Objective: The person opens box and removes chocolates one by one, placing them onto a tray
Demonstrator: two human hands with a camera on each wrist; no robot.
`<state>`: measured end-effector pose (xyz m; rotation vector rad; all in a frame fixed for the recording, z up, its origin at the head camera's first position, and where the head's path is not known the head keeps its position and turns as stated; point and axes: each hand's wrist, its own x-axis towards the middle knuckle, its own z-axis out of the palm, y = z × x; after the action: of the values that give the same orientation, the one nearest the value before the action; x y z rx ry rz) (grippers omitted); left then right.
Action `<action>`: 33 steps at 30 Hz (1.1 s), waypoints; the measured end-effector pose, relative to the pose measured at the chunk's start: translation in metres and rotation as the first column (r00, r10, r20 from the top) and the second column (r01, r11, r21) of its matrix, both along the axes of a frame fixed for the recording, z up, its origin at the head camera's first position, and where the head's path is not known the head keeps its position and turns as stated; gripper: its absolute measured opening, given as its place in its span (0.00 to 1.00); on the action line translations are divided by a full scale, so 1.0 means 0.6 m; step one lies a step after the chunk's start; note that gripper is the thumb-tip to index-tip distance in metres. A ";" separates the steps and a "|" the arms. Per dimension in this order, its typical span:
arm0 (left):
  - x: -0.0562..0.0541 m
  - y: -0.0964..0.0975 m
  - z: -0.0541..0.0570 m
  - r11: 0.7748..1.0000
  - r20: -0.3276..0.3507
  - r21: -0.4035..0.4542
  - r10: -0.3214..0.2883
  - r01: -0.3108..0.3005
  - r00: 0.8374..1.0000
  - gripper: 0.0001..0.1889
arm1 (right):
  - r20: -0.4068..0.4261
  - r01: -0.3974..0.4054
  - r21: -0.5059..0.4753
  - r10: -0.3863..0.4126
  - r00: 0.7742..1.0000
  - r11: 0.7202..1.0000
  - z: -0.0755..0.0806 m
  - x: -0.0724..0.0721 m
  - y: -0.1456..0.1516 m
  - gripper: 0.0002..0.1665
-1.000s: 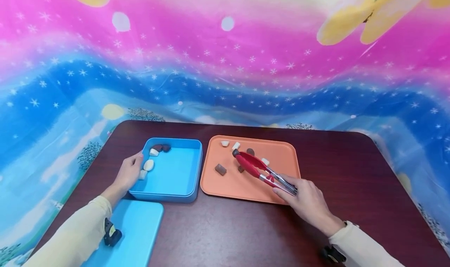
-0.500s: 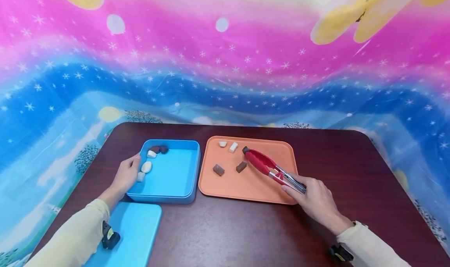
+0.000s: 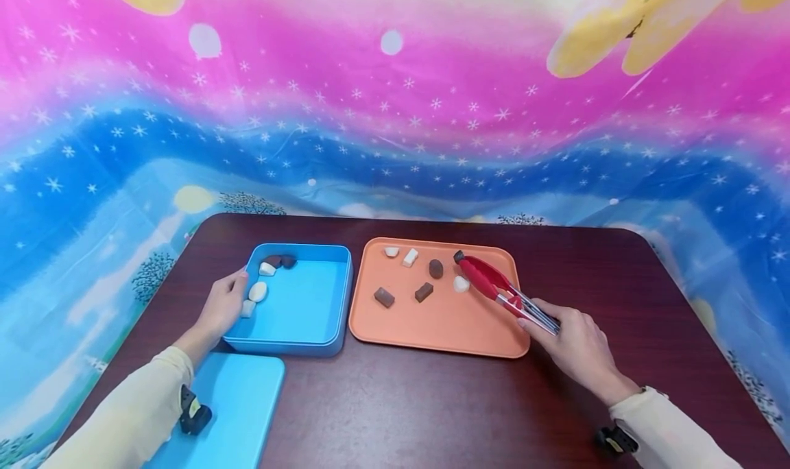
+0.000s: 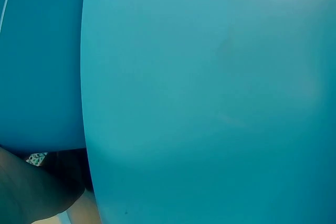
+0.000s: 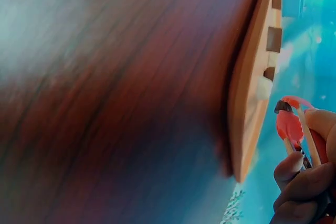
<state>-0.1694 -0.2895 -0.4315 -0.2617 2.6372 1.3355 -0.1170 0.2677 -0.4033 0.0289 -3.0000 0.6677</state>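
My right hand (image 3: 577,342) grips red-tipped metal tongs (image 3: 494,280) over the right part of the orange tray (image 3: 432,332). A small dark brown piece (image 3: 458,256) sits between the tong tips, also seen in the right wrist view. Below the tips lies a white piece (image 3: 461,284), with a round brown piece (image 3: 435,269) to its left. My left hand (image 3: 223,303) holds the left wall of an open blue box (image 3: 299,349), thumb and fingers at its rim. Along that side inside lie several white and dark pieces (image 3: 258,291). The left wrist view shows mostly blue plastic.
Two brown blocks (image 3: 384,297) lie on the tray's left and middle, and two white pieces (image 3: 410,257) near its back edge. A light blue lid (image 3: 241,400) lies before the box, under the left forearm. A patterned cloth (image 3: 395,133) hangs behind the dark table (image 3: 382,407).
My right hand has moved right with the tongs and the dark piece in them. The round brown piece and white piece behind the tongs have come into view. My left hand stays at the box.
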 end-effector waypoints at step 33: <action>0.004 0.000 0.002 1.000 0.022 -0.002 0.000 0.000 1.000 0.36 | 0.028 0.051 -0.017 -0.050 0.998 0.999 -0.002 0.002 0.015 0.49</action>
<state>-0.1672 -0.2893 -0.4303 -0.2756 2.6207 1.3227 -0.1160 0.2765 -0.4044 -0.0570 -3.0096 0.6955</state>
